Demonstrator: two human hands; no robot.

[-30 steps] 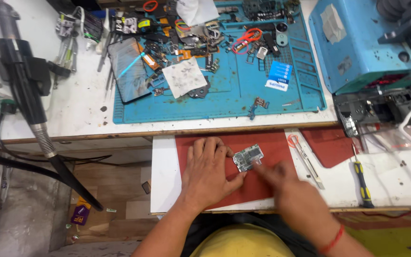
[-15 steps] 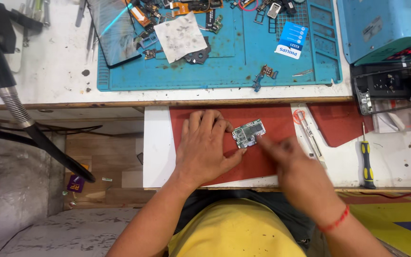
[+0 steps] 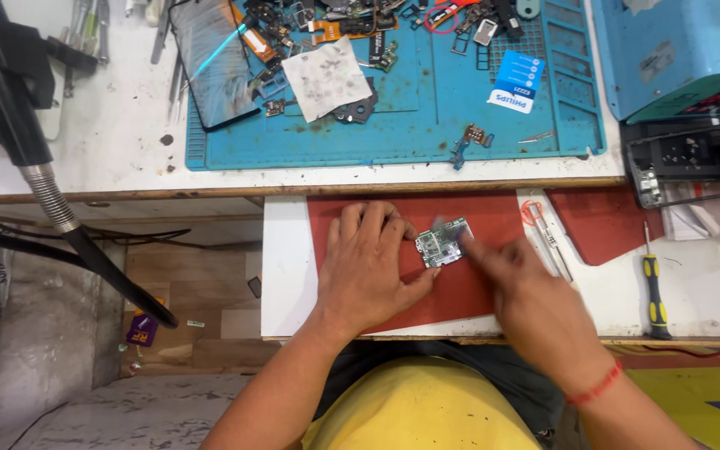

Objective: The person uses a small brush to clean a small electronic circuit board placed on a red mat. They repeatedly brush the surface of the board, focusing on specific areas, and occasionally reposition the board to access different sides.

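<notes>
1. Small circuit board (image 3: 442, 242) flat on the red mat (image 3: 493, 218), at the front edge of a cluttered repair bench.
2. Left hand (image 3: 370, 265) spread flat on the mat, fingertips pinning the board's left edge, nothing clasped.
3. Right hand (image 3: 520, 287) blurred over the board's right side; grip impossible to tell.
4. Board bare and already out of its casing; work on it apparently midway.
5. Yellow-handled screwdriver (image 3: 653, 287) idle to the right; blue work mat (image 3: 427, 117) behind, strewn with parts.

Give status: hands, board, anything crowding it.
Left hand flat on red mat, fingers bracing small circuit board. Right hand blurred, fingertips at board's right edge. Tweezers and yellow-handled screwdriver lie right, apart from board.
</notes>
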